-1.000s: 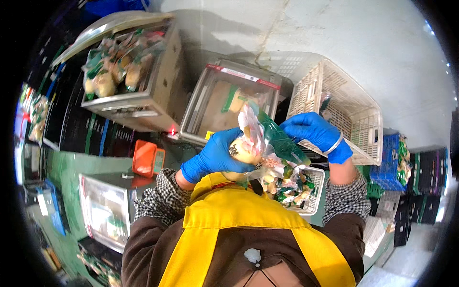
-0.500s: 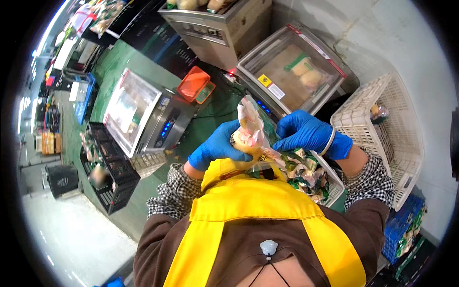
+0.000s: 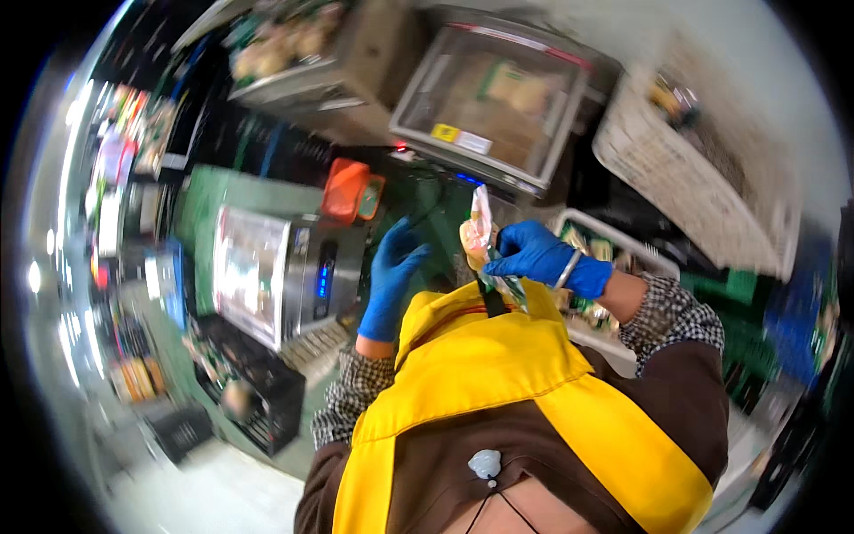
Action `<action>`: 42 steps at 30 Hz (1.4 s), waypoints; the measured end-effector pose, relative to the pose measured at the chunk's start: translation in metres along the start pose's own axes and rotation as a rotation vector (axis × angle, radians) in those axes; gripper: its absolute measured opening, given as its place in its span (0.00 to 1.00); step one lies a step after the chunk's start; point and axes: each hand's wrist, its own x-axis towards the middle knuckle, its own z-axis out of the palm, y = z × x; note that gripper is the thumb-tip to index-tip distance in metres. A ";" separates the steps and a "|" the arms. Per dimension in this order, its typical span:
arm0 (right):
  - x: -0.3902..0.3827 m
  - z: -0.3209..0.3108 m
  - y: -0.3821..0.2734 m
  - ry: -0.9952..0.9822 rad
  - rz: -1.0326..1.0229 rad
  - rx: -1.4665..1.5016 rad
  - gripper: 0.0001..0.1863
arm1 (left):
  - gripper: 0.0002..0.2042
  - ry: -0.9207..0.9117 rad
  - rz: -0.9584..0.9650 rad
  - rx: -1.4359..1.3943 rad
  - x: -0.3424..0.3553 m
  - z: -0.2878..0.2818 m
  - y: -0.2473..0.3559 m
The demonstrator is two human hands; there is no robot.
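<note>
Right hand: the blue-gloved right hand has a narrow grip, with fingers pinched on the side of one packet.
Left hand: the left hand, also gloved, is apart from the packet; its grip is wide, thumb and fingers spread, and I see nothing in it.
Packet place: in front of the yellow apron, just left of the right fingers; its upper end stands up.
Done: the pale piece seems to be already inside its film.
Left: the upper end looks loose, so I judge it is not closed; several packets lie in the white basket. Whether those are finished, I cannot tell.
Clear-lid machine: pale packs lie under the lid of the front machine, which appears lowered.
Film: thin, shiny and wrinkled, partly clear, with pink and green parts.
Gloves: smooth, thin, tight on the fingers.
Apron: thick-looking cloth with stitched edges.
Crate: the white crate is of hard plastic with pierced walls.
Orange basin: the basin looks smooth, with rounded corners.
</note>
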 end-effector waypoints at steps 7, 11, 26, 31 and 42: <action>-0.056 0.044 0.201 0.589 0.377 -0.083 0.17 | 0.18 -0.360 -0.380 0.896 0.000 -0.081 -0.156; -0.087 0.046 0.285 0.804 0.709 0.075 0.16 | 0.21 -0.625 -0.497 1.151 0.004 -0.115 -0.166; -0.186 0.047 0.441 0.966 1.301 0.011 0.19 | 0.17 -0.655 -0.330 0.919 0.081 0.051 -0.090; -0.093 0.085 0.454 0.539 0.804 -0.066 0.20 | 0.19 -0.787 -0.229 1.124 0.084 0.039 -0.093; 0.064 0.015 0.324 0.631 0.393 0.293 0.14 | 0.18 -0.566 -0.118 1.173 0.134 -0.067 -0.100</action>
